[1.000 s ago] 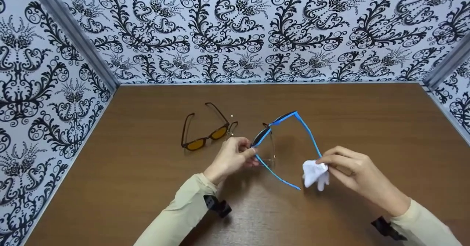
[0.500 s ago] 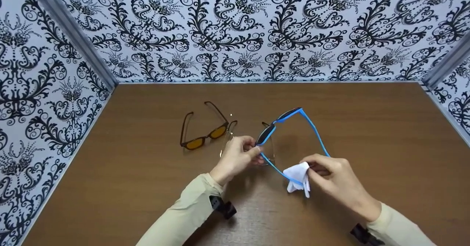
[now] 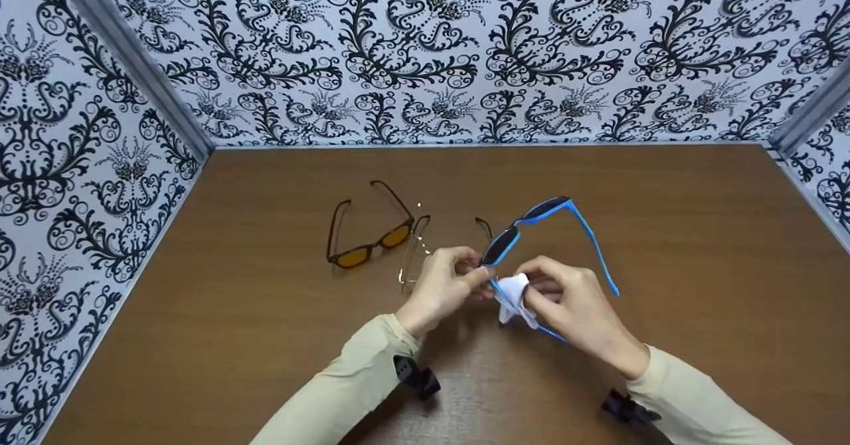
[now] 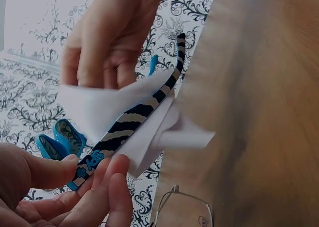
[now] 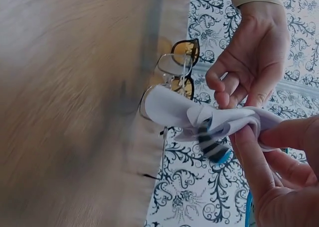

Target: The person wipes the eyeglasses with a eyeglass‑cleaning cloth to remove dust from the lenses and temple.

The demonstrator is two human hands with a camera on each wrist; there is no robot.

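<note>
My left hand (image 3: 446,289) pinches blue-framed sunglasses (image 3: 500,246) with dark lenses by one corner, at the hinge, holding them up with both temples unfolded. In the left wrist view that temple (image 4: 130,122) shows dark and pale stripes on its outer side. With its thumb and fingers, my right hand (image 3: 578,309) holds a white cloth (image 3: 513,290) folded around the temple, close to the left fingertips. The temple's tip (image 5: 215,148) sticks out of the cloth in the right wrist view. The other temple (image 3: 593,242) reaches out beyond the right hand.
Brown-framed glasses with orange lenses (image 3: 353,258) lie unfolded on the wooden table (image 3: 265,339), left of the hands. Beside them are thin wire-rimmed clear glasses (image 5: 173,62), partly hidden behind the left hand in the head view. Patterned walls (image 3: 425,53) enclose the table's back and sides.
My right hand has moved left with the cloth, from the far temple's tip to the near temple and up along it towards the hinge. My left hand and the sunglasses have shifted slightly right.
</note>
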